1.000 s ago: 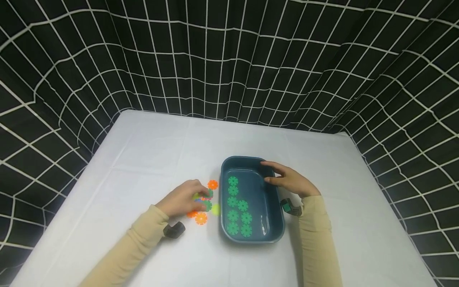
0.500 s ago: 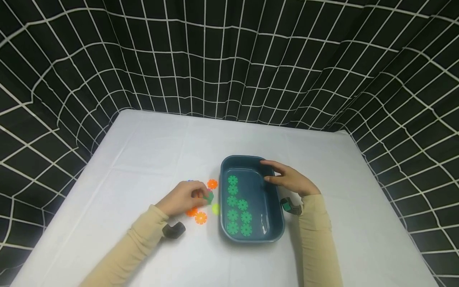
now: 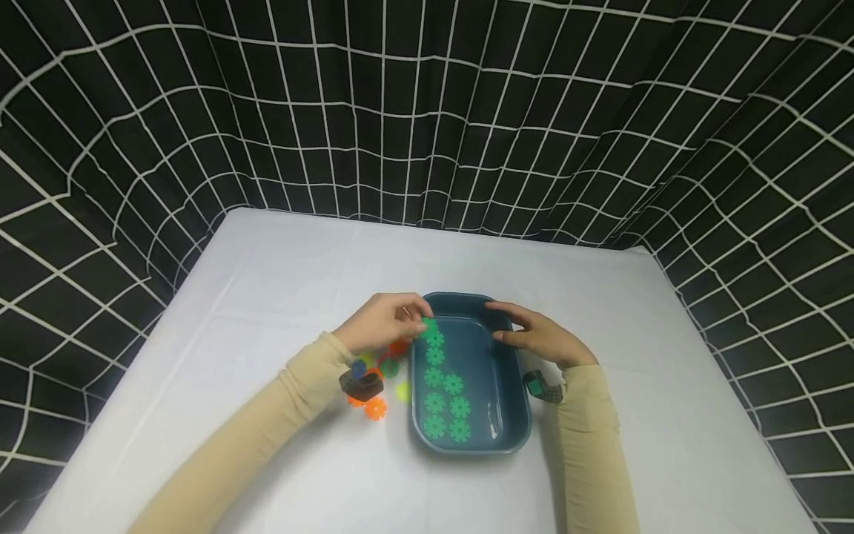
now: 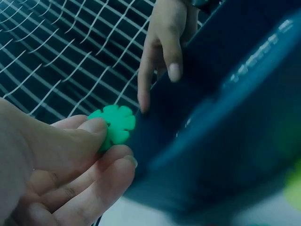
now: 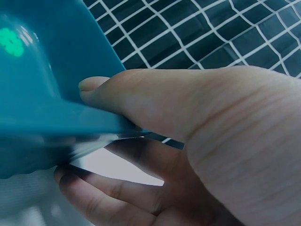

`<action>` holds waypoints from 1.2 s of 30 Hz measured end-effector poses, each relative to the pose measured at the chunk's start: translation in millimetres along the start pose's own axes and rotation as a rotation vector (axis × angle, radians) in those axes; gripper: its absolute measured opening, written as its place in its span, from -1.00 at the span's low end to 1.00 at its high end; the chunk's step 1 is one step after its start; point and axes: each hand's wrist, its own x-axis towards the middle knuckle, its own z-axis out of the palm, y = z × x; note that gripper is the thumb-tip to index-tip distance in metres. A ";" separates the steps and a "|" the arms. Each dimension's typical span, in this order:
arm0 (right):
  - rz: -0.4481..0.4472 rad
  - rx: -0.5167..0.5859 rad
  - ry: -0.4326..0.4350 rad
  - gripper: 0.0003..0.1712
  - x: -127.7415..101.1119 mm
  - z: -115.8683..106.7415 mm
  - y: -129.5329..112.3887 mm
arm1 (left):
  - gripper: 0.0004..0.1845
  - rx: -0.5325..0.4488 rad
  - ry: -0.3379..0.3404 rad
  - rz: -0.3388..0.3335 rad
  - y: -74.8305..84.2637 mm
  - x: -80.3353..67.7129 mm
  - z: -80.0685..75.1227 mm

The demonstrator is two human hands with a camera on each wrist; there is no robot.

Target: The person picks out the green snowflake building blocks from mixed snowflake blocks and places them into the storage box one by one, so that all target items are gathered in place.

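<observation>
Left hand [image 3: 382, 323] pinches one green snowflake disc [image 4: 114, 124] between thumb and fingertips, other fingers loosely curled; disc sits at the far-left corner of the teal plastic tub [image 3: 517, 415], over its rim, above the column of green discs [image 3: 444, 393] already lying flat on the tub floor. Right hand [image 3: 542, 337] grips the tub's right rim, thumb inside the wall, fingers underneath outside. Judged: disc is thin, rigid, very light moulded plastic with notched edge, not fragile, somewhat slick on the flat faces; best held face-to-face as now, pads on both faces, leaving the notches free. Disc is round, so no true long axis; in the left wrist view it is held roughly on edge, free edge toward the tub wall. Loose orange discs [image 3: 375, 407] and others lie on the white tablecloth [image 3: 267, 297] just left of the tub
</observation>
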 end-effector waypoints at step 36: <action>-0.009 -0.007 0.003 -0.37 -0.6 0.1 0.4 | -0.77 0.532 -0.327 0.033 14.0 60.4 67.8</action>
